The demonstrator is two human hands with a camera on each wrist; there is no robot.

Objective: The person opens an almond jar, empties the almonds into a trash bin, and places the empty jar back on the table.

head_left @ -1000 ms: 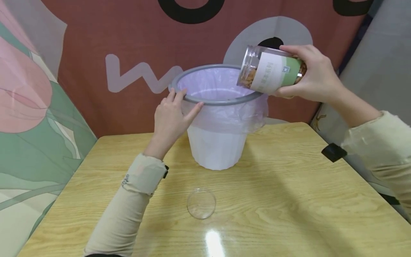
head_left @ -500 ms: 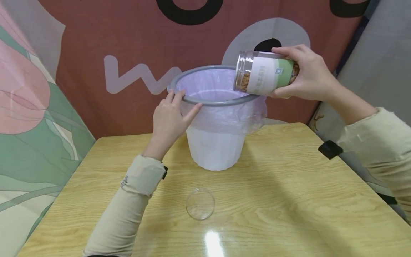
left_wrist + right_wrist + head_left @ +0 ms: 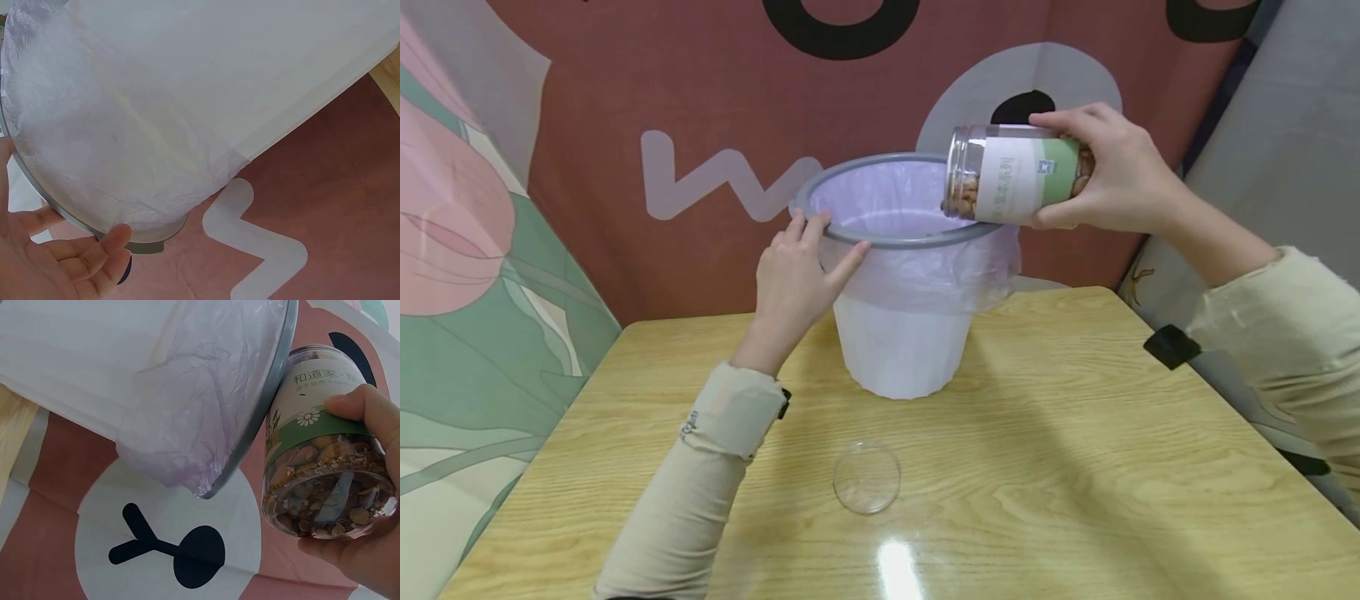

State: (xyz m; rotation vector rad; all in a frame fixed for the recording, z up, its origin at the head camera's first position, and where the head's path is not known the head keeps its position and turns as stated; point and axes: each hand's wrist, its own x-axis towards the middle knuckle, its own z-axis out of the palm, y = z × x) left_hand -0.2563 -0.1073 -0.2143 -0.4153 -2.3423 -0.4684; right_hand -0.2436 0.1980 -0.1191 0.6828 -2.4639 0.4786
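A white trash can (image 3: 904, 350) with a grey rim and a pale purple liner bag (image 3: 925, 279) stands on the table. My left hand (image 3: 793, 279) holds its rim on the near left, thumb and fingers at the edge. My right hand (image 3: 1123, 171) grips a clear plastic jar (image 3: 1015, 175) of nuts, with a white and green label. The jar lies nearly level, its uncovered mouth over the right part of the can's opening. Nuts (image 3: 334, 456) show through the jar's base in the right wrist view. The can's bottom is hidden.
A clear round lid (image 3: 867, 477) lies on the wooden table (image 3: 1037, 500) in front of the can. Patterned cloth (image 3: 700, 83) hangs close behind the table and along its sides.
My right hand has brought the jar a little left and lower, further over the can's opening. Some nuts sit nearer the jar's mouth. The left hand stays on the rim.
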